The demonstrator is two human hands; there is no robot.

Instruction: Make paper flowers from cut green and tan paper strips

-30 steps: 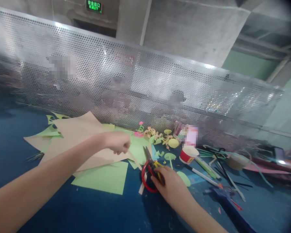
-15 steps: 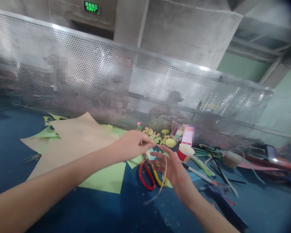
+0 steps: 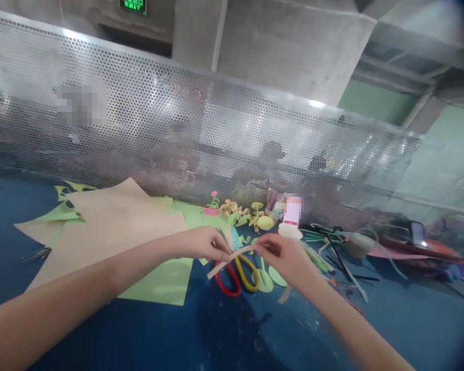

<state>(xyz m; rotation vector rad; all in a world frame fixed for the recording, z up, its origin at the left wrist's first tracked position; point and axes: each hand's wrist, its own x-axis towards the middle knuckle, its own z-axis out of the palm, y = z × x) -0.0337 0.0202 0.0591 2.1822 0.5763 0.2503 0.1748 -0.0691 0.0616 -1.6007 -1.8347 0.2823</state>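
Observation:
A narrow beige paper strip is stretched between my two hands above the table. My left hand pinches it between thumb and fingers, and one end sticks out past them at the lower left. Fingertips of my right hand are closed on the strip a short way to the right; another beige end hangs below this hand. Under the strip lie scissors with one red handle and one yellow handle, their blades partly hidden by my left hand. Pale green paper discs lie beside the handles.
Large beige paper and green sheets cover the left. Small cut paper pieces, a cup and a pink-white box stand behind. Pens and strips clutter the right. A perforated metal screen borders the far edge.
My right hand has gone from spread fingers to a pinch on the strip. Both hands sit slightly lower, and the strip now spans between them. The view has shifted a little.

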